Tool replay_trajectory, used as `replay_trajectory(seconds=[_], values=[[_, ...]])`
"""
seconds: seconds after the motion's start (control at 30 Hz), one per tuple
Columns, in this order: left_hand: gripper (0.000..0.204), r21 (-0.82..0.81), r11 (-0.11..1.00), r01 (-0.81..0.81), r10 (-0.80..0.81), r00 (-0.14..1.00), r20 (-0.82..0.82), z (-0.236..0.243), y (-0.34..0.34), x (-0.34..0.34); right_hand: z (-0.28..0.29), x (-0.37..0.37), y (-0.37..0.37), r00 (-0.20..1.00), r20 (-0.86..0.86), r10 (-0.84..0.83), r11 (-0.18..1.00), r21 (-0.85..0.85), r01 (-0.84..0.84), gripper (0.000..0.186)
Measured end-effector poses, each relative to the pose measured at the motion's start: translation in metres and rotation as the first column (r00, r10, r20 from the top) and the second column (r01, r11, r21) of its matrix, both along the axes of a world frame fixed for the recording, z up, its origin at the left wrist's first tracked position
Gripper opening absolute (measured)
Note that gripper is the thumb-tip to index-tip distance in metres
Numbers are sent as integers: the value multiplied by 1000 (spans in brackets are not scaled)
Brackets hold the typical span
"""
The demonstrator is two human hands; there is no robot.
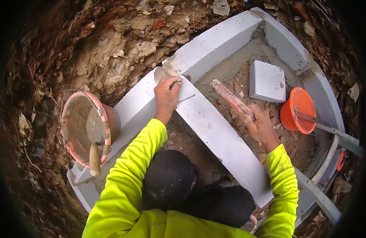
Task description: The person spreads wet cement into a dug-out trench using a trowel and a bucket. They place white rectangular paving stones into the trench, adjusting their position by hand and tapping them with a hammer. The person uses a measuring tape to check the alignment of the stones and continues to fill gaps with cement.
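My left hand [166,97] is closed on a small nail [177,81] at the junction of two white block beams [210,127], beside a patch of wet mortar [165,71]. A second, longer nail [186,98] lies across the beam just right of that hand. My right hand [259,125] grips a worn red tool [230,95] crusted with mortar, angled toward the upper left over the rubble-filled bay; its exact kind I cannot make out.
A mortar bucket [70,127] with a wooden-handled trowel [94,158] stands at left. Inside the right bay sit a white block [267,79] and an orange bucket [287,113]. Metal strips [318,192] cross the lower right. Rough earth [123,39] surrounds the blockwork.
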State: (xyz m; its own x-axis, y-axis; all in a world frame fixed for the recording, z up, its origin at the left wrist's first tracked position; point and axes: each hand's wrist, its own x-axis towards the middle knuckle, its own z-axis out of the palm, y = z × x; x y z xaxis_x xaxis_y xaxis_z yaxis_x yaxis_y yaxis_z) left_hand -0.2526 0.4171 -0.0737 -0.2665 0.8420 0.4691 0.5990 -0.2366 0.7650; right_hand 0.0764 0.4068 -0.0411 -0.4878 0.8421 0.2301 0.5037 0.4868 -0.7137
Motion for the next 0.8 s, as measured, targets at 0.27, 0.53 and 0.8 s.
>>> replay_trajectory(seconds=[0.27,0.53,0.8], values=[[15,42,998,36,-28,981,-191,-6,-4,0,-14,-41,35,985,-97,145,983,130,-132,29],[21,64,996,70,-52,966,-251,-9,-1,0,-36,-57,53,981,73,178,981,67,-183,35],[22,8,994,105,-99,962,-255,-8,0,-2,-54,-62,65,976,59,209,972,96,-214,36]])
